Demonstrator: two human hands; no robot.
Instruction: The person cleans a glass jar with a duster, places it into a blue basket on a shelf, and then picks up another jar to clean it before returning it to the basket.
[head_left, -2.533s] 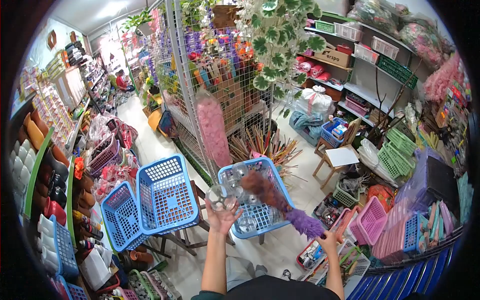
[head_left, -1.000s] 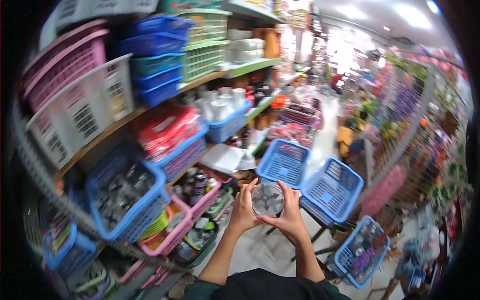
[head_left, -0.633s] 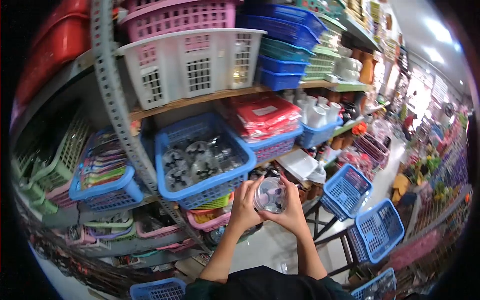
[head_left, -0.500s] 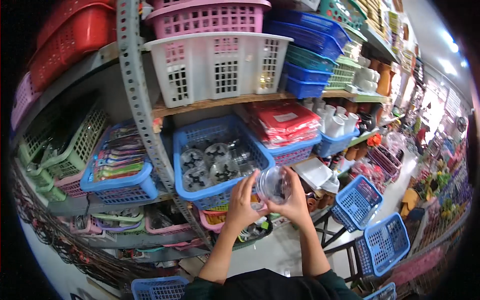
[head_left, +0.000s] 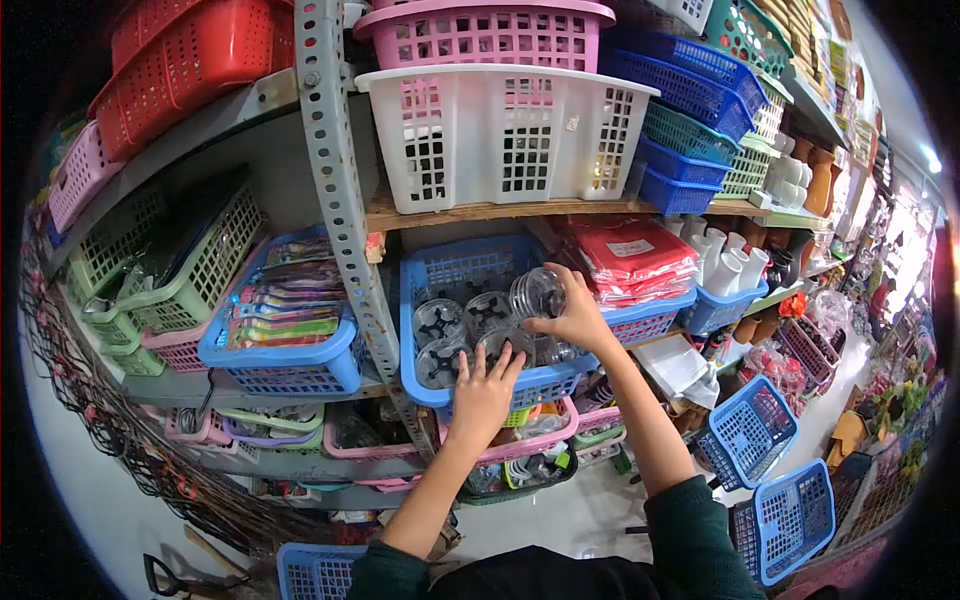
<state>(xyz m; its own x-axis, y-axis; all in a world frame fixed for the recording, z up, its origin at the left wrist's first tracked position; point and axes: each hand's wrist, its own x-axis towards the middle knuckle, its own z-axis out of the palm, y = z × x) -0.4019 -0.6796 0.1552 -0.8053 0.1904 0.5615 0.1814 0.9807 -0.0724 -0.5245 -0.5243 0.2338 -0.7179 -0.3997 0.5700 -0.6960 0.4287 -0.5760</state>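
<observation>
A blue basket (head_left: 425, 392) on the middle shelf holds several round clear plastic containers with black parts inside. My right hand (head_left: 578, 318) grips a clear container (head_left: 537, 294) over the right side of the basket, thumb and fingers around its edge. Spread fingers of my left hand (head_left: 484, 392) rest on another clear container (head_left: 505, 345) near the basket's front rim.
A metal post (head_left: 345, 190) stands left of the basket, beside a blue basket of colourful packets (head_left: 285, 340). Red packages (head_left: 625, 255) lie to the right. Above is a white basket (head_left: 475, 130). Blue baskets (head_left: 750, 430) stand at the lower right.
Both hands have moved from in front of the basket to over it. My left hand has let go of the container and spread onto another; my right hand keeps its hold. The view has shifted.
</observation>
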